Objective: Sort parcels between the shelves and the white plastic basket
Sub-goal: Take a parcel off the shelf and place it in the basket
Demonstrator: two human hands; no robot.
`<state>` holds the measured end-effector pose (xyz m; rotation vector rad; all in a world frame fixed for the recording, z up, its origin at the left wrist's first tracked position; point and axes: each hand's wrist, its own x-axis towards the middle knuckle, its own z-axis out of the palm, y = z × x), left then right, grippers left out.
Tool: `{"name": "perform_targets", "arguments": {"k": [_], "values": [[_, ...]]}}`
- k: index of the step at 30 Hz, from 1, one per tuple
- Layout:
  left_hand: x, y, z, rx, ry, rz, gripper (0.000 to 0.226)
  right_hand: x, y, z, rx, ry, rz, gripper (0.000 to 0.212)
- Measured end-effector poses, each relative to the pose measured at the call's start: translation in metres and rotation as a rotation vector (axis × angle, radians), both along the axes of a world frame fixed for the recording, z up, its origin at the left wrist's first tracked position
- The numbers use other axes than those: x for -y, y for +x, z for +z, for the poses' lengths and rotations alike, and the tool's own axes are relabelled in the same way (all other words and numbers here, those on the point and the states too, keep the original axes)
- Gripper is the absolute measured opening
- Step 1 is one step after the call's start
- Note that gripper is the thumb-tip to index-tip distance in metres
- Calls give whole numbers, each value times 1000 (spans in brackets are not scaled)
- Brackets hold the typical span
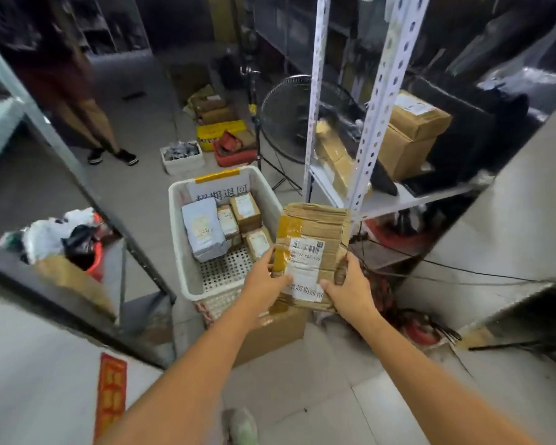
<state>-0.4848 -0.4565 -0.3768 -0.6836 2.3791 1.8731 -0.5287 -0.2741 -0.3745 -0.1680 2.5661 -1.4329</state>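
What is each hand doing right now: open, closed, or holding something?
Left hand: holding the cardboard parcel at its left edge.
Right hand: holding the same parcel at its right edge.

Both hands (264, 281) (350, 290) hold a cardboard parcel (315, 239) beside the white basket (187, 245).

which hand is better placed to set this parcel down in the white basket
Left, probably: the left hand grips the parcel on its side nearest the white basket; the right hand holds the far side.
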Motion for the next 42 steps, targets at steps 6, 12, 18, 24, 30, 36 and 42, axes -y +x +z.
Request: {"name": "perform_targets", "arguments": {"k": [6,12,18,24,30,36,42], "values": [[104,-44,-32,24,28,100,68,112,-66,-23,26,44,131,60],[180,-90,-87,70,93,195,74,196,-128,-67,91,65,223,62],[215,-128,-156,129,154,251,72,243,-186,-137,183,167,325,71],[218,-138,-233,202,217,375,75,264,-216,-221,247,222,443,72],[216,-120,-299,317,319,466,78,270,-209,-284,361,281,530,80],[235,-116,-328,446,349,437,82,280,-198,-327,444,383,511,76],[251,-121,-368,497,342,394,89,301,-206,-367,492,437,519,77]]}}
